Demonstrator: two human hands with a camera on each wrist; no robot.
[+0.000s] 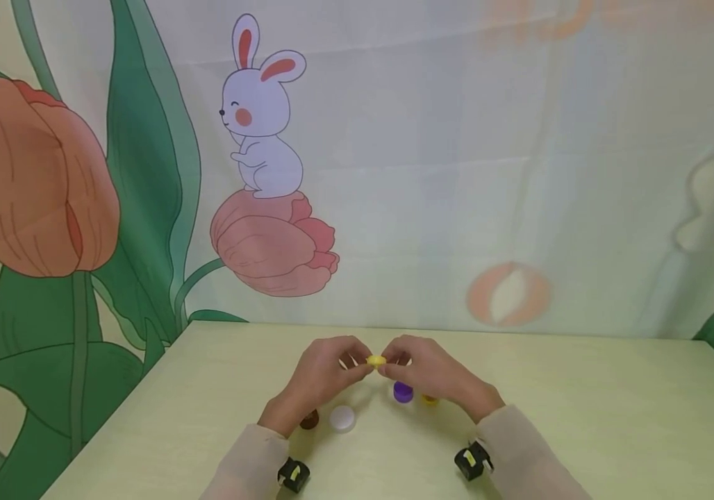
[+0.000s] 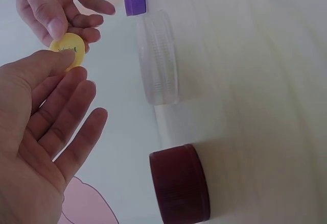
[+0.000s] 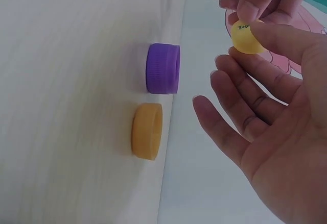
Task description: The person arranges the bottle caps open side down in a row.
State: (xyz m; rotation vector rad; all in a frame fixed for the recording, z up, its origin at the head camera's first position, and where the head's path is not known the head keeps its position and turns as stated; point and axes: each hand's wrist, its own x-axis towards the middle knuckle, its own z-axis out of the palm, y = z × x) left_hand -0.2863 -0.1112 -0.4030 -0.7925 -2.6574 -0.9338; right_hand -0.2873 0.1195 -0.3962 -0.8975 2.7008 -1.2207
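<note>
Above the table, both hands pinch one small round yellow cap (image 1: 376, 361) between thumbs and fingers. My left hand (image 1: 326, 366) grips its left edge, and my right hand (image 1: 427, 364) its right edge. Small dark writing shows on the cap's face in both wrist views. On the table under the right hand stand a purple bottle cap (image 3: 163, 69) and an orange-yellow bottle cap (image 3: 147, 131), side by side. Nearer the left hand are a whitish clear lid (image 2: 158, 58) and a dark brown-red cap (image 2: 180, 184), the latter partly hidden by the left wrist in the head view.
The pale table (image 1: 394, 462) runs back to a hanging cloth (image 1: 432, 173) printed with a rabbit and tulips. A black wrist device (image 1: 294, 475) sits at the left sleeve, another black device (image 1: 472, 460) at the right sleeve.
</note>
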